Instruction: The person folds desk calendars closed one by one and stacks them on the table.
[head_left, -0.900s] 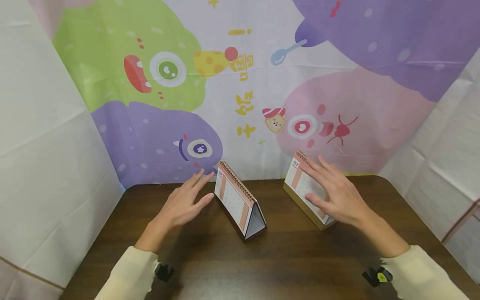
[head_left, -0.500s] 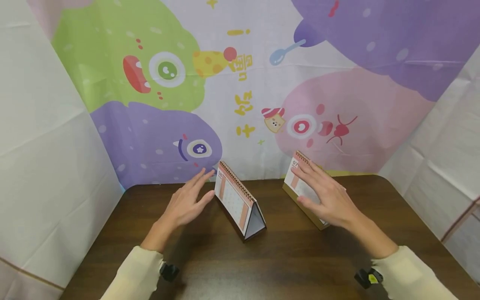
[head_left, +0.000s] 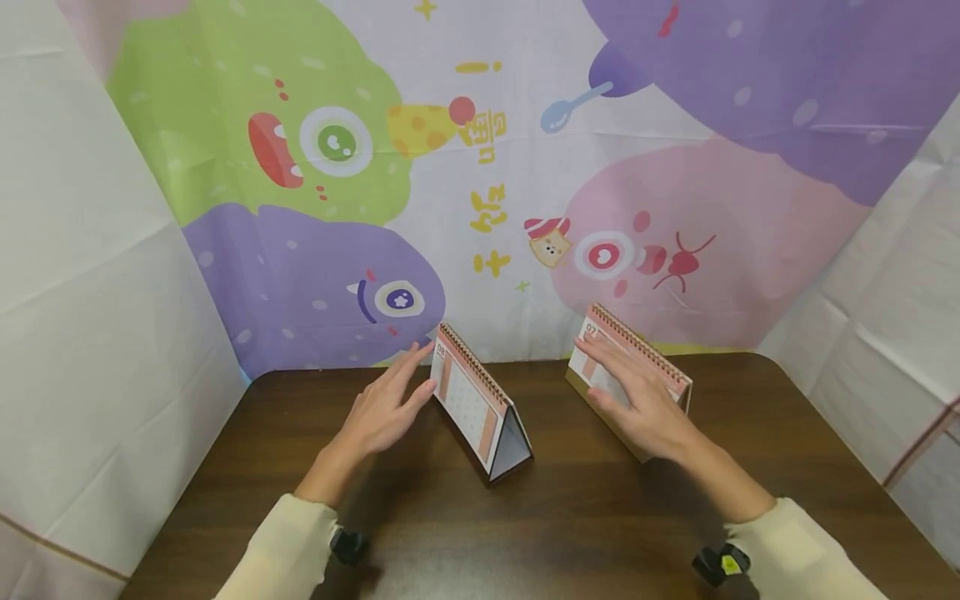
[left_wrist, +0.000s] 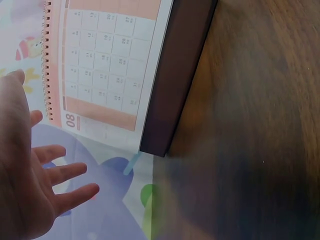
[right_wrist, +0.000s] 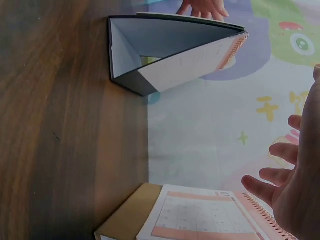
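the 08 calendar (head_left: 467,408) and 07 calendar (right_wrist: 200,216) stand tented on the tabletop (head_left: 525,533), the left hand (head_left: 385,410) beside one, the right hand (head_left: 639,402) before the other, fingers straight, slightly spread, pinching nothing. low, even contact near the base would probably avoid tipping either. the right wrist view shows the 08 calendar's hollow inside, hidden from the left wrist.

The 08 calendar (head_left: 468,402) is pink, white and blackish, the 07 calendar (right_wrist: 197,212) pink, white, tan.
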